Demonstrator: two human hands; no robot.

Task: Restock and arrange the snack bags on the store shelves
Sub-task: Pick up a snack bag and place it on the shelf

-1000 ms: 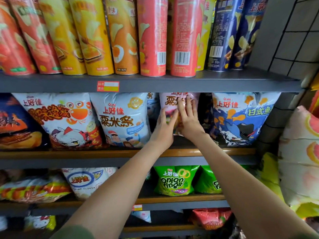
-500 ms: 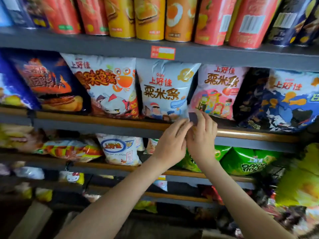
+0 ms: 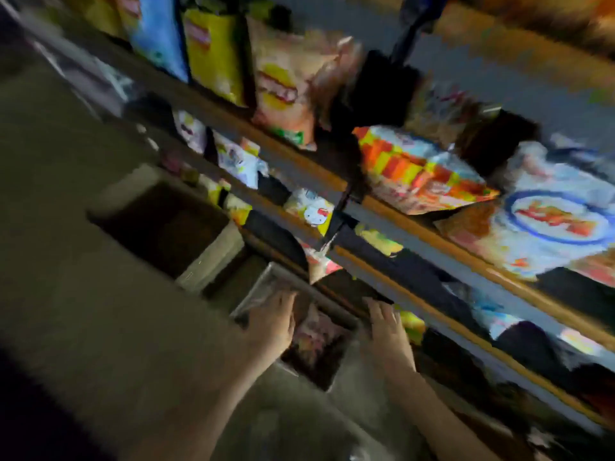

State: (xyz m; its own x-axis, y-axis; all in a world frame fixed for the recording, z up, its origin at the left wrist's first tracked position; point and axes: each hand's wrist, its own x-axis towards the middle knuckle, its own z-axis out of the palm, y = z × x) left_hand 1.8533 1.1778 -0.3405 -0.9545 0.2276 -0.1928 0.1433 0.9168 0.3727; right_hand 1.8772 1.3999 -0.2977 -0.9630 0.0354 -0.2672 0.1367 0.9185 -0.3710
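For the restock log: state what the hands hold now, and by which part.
Nothing plainly held: left hand and right hand reach, fingers extended, toward the open box; blur hides any contact.

Glossy plastic snack bags [image 3: 422,174], wood-trimmed shelves [image 3: 466,256] — matt cardboard box [image 3: 213,251]

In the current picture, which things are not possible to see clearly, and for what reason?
Head view, everything motion-blurred:
- Inside the open box under the hands: blur and shadow make the bag prints unreadable.
- Grip of the left hand and right hand: blur hides whether they hold or touch anything.
- Inside the second box, further left: in shadow.
- The white bag with blue ring: cut by the right edge, lettering smeared.
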